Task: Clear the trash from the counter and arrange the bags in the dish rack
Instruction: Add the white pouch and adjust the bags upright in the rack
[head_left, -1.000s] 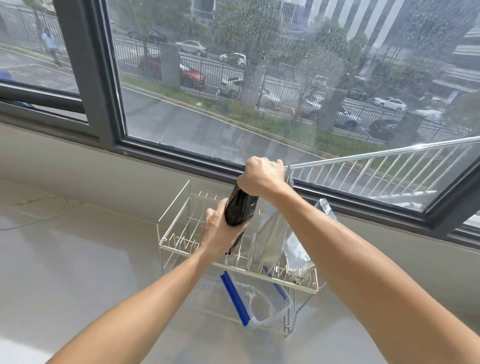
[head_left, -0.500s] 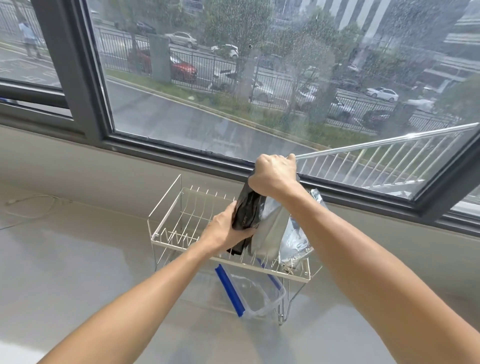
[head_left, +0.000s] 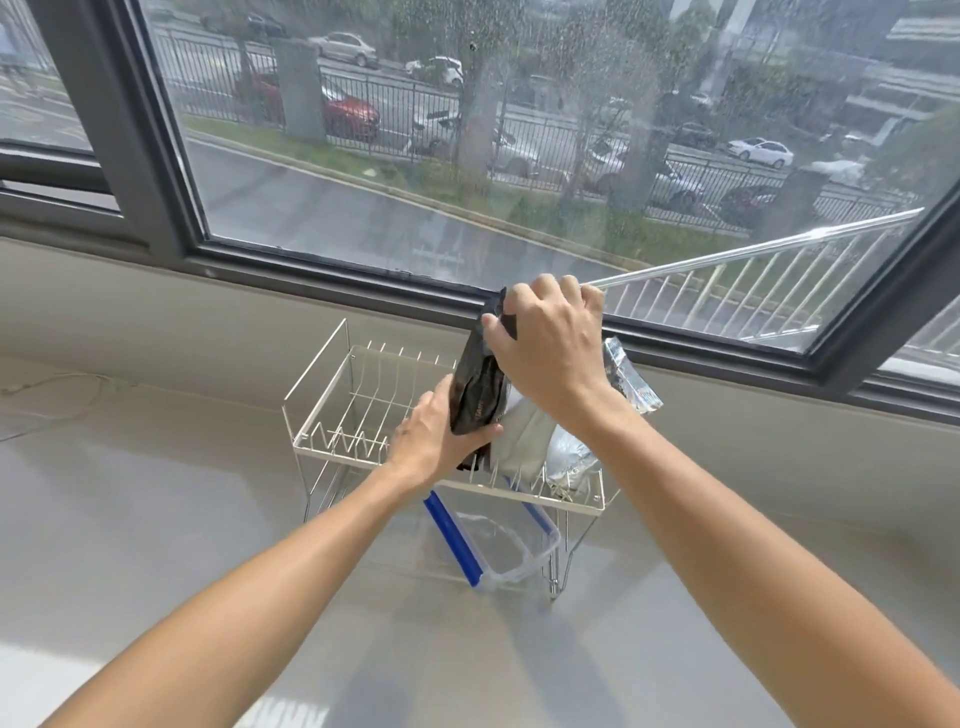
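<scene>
A clear blue-edged container (head_left: 498, 551) sits on the tabletop (head_left: 156, 519) under the wire dish rack (head_left: 332, 415). Above the rack, the left hand (head_left: 434, 434) grips the black bag's (head_left: 478, 395) lower part, upright between both hands. The right hand (head_left: 545, 348) pinches its top, silver bags (head_left: 571, 452) just beside.

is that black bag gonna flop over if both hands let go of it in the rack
Probably. The black bag looks creased and soft, so likely floppy. Both the right hand and left hand steady it. The dish rack wires and the neighbouring silver bag may prop it.
</scene>
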